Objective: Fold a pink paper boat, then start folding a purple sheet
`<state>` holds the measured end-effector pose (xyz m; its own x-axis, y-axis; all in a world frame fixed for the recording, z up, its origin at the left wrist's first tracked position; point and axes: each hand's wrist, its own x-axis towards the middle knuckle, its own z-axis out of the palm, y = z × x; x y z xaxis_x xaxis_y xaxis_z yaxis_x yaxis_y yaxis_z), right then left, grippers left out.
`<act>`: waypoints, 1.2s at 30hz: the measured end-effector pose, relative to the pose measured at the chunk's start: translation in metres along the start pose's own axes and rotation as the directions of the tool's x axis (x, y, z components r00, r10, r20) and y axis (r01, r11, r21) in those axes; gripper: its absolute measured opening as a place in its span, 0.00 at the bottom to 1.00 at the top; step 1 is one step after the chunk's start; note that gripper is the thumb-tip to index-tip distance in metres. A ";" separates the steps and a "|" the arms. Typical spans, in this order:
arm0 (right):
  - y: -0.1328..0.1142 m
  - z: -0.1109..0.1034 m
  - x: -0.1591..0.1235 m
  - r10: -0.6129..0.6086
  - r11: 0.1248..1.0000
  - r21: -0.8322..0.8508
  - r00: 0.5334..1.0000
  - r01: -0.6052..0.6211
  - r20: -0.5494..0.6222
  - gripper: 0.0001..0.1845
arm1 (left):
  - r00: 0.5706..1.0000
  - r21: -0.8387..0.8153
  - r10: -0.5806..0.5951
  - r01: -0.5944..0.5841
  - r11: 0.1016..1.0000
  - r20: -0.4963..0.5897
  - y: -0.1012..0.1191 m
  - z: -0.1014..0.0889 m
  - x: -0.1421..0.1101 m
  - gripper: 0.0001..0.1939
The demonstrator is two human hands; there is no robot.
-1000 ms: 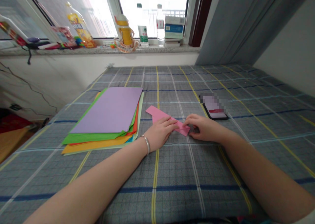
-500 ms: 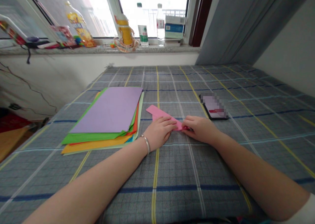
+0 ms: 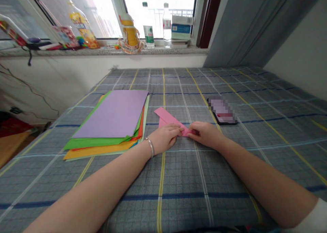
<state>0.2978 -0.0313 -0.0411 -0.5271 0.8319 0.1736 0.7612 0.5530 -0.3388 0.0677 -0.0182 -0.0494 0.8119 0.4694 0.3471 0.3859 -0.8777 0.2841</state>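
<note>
A folded pink sheet of paper lies on the checked cloth in front of me, with a long strip pointing to the upper left. My left hand, wearing a silver bangle, is closed over its lower part. The fingers are pressed together and hold the paper against the cloth. At the sheet's right corner, my right hand is closed in a pinch on the paper. Fingers cover the lower folds, so the full shape is partly hidden.
Left of my hands lies a stack of coloured paper, purple on top. A phone rests to the right. Bottles, a yellow cup and boxes stand on the windowsill behind the cloth-covered surface.
The pink paper has turned slightly, its far end shifting up and to the right. My left hand has moved a little lower on it, and my right hand slightly left.
</note>
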 end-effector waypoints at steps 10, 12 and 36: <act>-0.012 -0.002 -0.001 0.153 0.982 -0.108 0.988 -0.155 -0.031 0.13 | 0.999 -0.128 0.036 -0.035 0.991 0.009 -0.007 -0.005 -0.001 0.14; -0.013 -0.002 -0.001 0.179 0.979 -0.097 0.983 -0.181 -0.028 0.13 | 0.999 -0.117 0.026 -0.024 0.993 0.022 -0.006 -0.005 -0.001 0.14; -0.003 0.011 0.003 0.127 0.980 -0.126 0.970 -0.155 -0.207 0.05 | 0.978 0.282 0.031 -0.090 0.955 0.208 0.014 -0.011 0.003 0.22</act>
<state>0.2897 -0.0307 -0.0493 -0.3368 0.8868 0.3165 0.8750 0.4189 -0.2428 0.0703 -0.0281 -0.0343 0.8968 0.4117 0.1621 0.4189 -0.9079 -0.0115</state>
